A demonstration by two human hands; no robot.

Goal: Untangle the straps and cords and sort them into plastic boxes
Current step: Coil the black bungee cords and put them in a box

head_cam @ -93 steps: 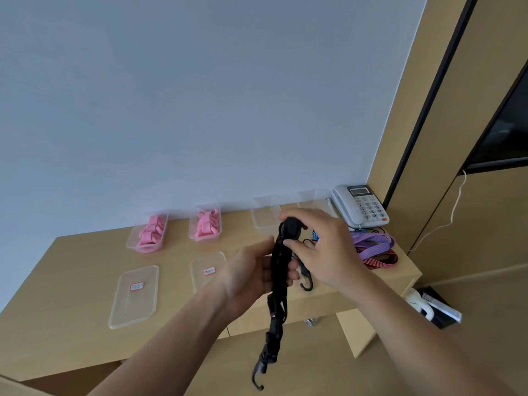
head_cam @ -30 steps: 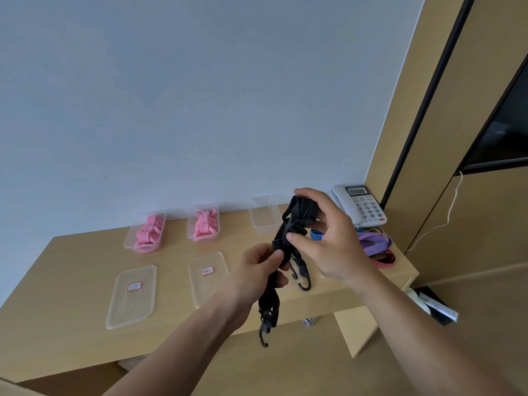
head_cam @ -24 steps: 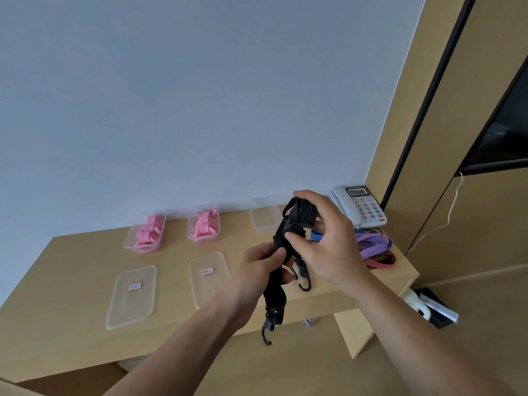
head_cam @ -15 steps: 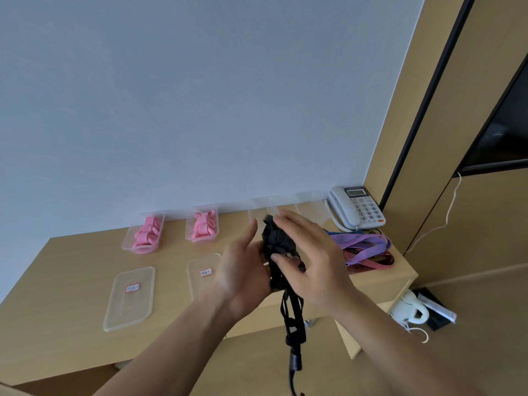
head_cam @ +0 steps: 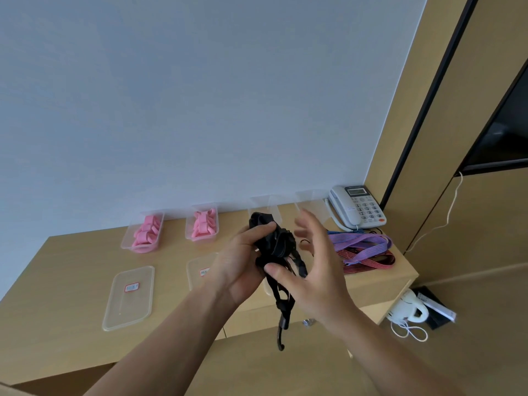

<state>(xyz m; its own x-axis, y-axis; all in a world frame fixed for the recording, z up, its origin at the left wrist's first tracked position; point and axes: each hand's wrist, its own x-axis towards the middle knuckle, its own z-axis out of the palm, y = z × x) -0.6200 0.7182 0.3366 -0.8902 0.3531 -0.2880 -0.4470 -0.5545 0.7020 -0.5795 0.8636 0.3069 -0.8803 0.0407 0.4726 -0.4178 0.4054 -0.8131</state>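
Note:
A black strap point(head_cam: 274, 244) is bunched into a wad above the desk, with a tail and a hook point(head_cam: 281, 342) hanging below. My left hand point(head_cam: 240, 264) grips the wad. My right hand point(head_cam: 314, 270) is beside it with fingers spread, the thumb touching the strap's lower part. Two clear boxes at the back hold pink straps point(head_cam: 145, 231) point(head_cam: 203, 227). Two empty clear boxes point(head_cam: 264, 205) point(head_cam: 313, 201) stand further right. A pile of purple and red striped straps point(head_cam: 363, 250) lies at the desk's right end.
Two clear lids with red labels point(head_cam: 130, 295) point(head_cam: 200, 271) lie on the wooden desk point(head_cam: 57, 281). A white telephone point(head_cam: 357, 207) sits at the back right corner. A white kettle point(head_cam: 405, 310) and a black item lie on the floor to the right.
The long hanging strap has been gathered up into a wad in my left hand. My right hand has let go of the top and spread its fingers.

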